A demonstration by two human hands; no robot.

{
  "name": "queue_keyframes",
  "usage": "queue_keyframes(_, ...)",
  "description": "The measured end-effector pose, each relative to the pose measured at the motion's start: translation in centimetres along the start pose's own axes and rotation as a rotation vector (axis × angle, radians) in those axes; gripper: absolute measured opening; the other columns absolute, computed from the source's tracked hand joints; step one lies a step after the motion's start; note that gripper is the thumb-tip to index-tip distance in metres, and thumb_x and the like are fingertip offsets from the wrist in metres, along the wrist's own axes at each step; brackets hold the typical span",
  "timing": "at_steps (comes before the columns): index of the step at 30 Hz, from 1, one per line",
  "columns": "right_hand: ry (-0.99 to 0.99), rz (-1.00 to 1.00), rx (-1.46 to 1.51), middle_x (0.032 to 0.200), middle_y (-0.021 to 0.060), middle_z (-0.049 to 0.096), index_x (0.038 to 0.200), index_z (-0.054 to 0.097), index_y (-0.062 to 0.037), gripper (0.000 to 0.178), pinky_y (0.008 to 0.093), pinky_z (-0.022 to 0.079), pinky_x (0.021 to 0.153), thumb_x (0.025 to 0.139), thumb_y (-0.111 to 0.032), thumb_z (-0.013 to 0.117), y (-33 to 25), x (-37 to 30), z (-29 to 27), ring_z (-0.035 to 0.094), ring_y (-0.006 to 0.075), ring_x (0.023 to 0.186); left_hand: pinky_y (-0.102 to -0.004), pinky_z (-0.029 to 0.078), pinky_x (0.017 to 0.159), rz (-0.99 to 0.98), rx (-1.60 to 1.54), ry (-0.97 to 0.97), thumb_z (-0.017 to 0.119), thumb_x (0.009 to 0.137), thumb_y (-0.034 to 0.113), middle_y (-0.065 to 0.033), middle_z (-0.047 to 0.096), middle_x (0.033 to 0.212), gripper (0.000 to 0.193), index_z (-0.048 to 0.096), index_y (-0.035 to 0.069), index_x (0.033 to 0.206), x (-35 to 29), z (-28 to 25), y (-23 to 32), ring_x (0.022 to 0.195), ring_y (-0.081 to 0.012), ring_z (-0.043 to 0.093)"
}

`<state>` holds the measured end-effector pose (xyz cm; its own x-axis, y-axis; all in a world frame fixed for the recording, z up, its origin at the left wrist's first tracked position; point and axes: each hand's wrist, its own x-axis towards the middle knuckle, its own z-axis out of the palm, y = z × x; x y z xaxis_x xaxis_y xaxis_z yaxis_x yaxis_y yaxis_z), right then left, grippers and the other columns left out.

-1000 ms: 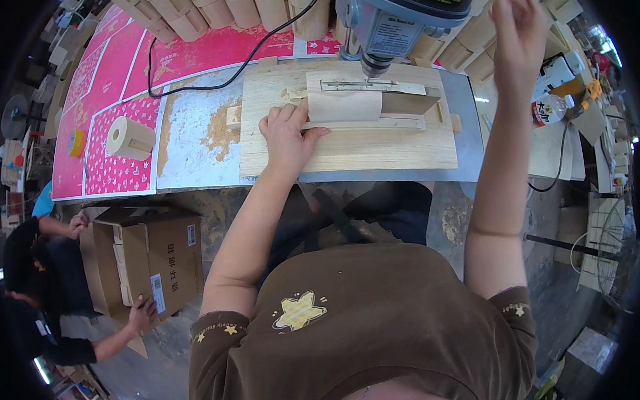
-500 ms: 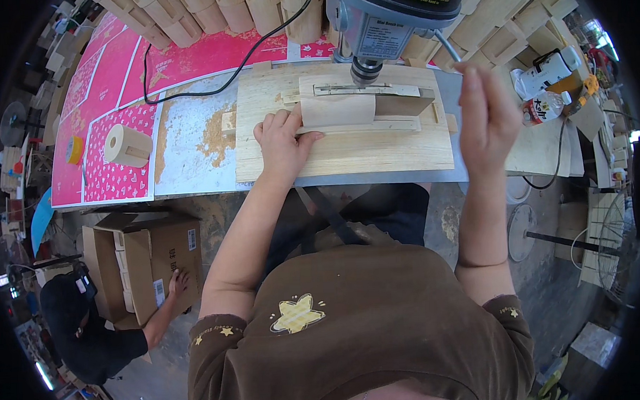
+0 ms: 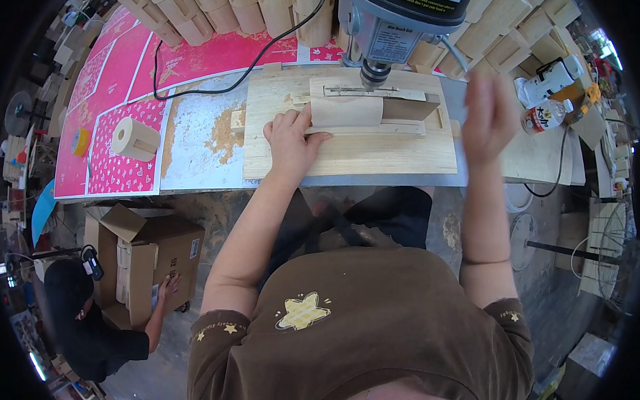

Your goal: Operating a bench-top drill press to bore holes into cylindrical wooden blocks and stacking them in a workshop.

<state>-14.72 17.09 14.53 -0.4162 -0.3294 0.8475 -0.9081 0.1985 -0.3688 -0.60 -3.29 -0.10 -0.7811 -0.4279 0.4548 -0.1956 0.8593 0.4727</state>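
Observation:
My left hand [image 3: 291, 141] grips the left end of a pale wooden block [image 3: 346, 111], thumb along its near side and fingers over its end. The block lies between wooden rails of a jig [image 3: 375, 154] on a flat board. Right above the rear rail hangs the chuck [image 3: 375, 74] of a grey bench drill press [image 3: 392, 35]; any bit is hard to make out. My right hand [image 3: 490, 116], blurred by motion, is raised and closed at the end of the drill press lever [image 3: 456, 54]; its fingertips are smeared.
Wooden pieces [image 3: 222, 16] stand stacked behind the drill. A black cable [image 3: 259, 57] crosses the pink-covered table [image 3: 72, 163]. A wooden cylinder [image 3: 135, 139] and tape roll [image 3: 80, 142] lie left; a bottle [image 3: 546, 116] lies right. A co-worker [image 3: 91, 314] handles a carton [image 3: 174, 251] below left.
The view has shifted slightly. My left hand stays on the block and my right hand stays raised by the lever. The co-worker's hand has moved a little on the carton.

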Motion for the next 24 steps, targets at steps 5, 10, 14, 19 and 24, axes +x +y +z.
queue_keyframes(5,-0.021,0.087,-0.176,0.064,0.0118,0.054,0.078,0.058,0.0049,0.030,0.0289,0.041,0.059,0.086,-0.022,0.048,0.8,11.8,1.3,0.051,0.0171,0.062,-0.0379,0.029,0.077,0.072,0.023,0.034,0.074,0.064,0.033,-0.0022,0.051,0.079,0.056,0.057,0.012,0.113,0.5,1.5,1.7,0.082,-0.0220,0.049)
queue_keyframes(10,-0.098,0.185,-0.113,0.069,0.0170,0.059,0.079,0.060,0.0053,0.033,0.0323,0.043,0.064,0.085,-0.024,0.046,2.1,13.6,2.6,0.056,0.0244,0.067,-0.0396,0.029,0.079,0.037,-0.037,-0.021,0.073,0.065,0.035,-0.0035,0.051,0.081,0.060,0.054,0.012,0.118,0.6,2.3,2.7,0.083,-0.0230,0.049)
queue_keyframes(14,-0.057,-0.008,-0.039,0.057,-0.0046,0.041,0.079,0.063,-0.0019,0.026,0.0208,0.028,0.049,0.089,-0.023,0.053,0.3,9.2,-0.5,0.036,0.0035,0.054,-0.0390,0.028,0.079,0.027,-0.024,-0.023,0.073,0.064,0.033,-0.0026,0.052,0.085,0.064,0.053,0.014,0.122,0.5,2.2,2.6,0.085,-0.0214,0.049)
queue_keyframes(19,-0.030,0.183,0.077,0.056,0.0039,0.046,0.077,0.061,0.0008,0.013,0.0235,0.034,0.049,0.085,-0.007,0.055,-1.8,0.5,-0.5,0.041,0.0086,0.051,-0.0391,0.028,0.079,0.019,-0.037,-0.028,0.073,0.064,0.034,-0.0026,0.052,0.083,0.064,0.053,0.015,0.122,0.5,2.4,2.6,0.084,-0.0215,0.049)
queue_keyframes(24,0.074,0.054,0.092,0.066,0.0059,0.055,0.084,0.062,0.0008,0.007,0.0288,0.039,0.058,0.082,-0.002,0.056,1.5,-5.2,3.4,0.049,0.0172,0.059,-0.0396,0.029,0.079,0.017,-0.035,-0.025,0.073,0.063,0.034,-0.0029,0.051,0.083,0.065,0.054,0.016,0.122,0.5,2.4,2.6,0.084,-0.0219,0.049)
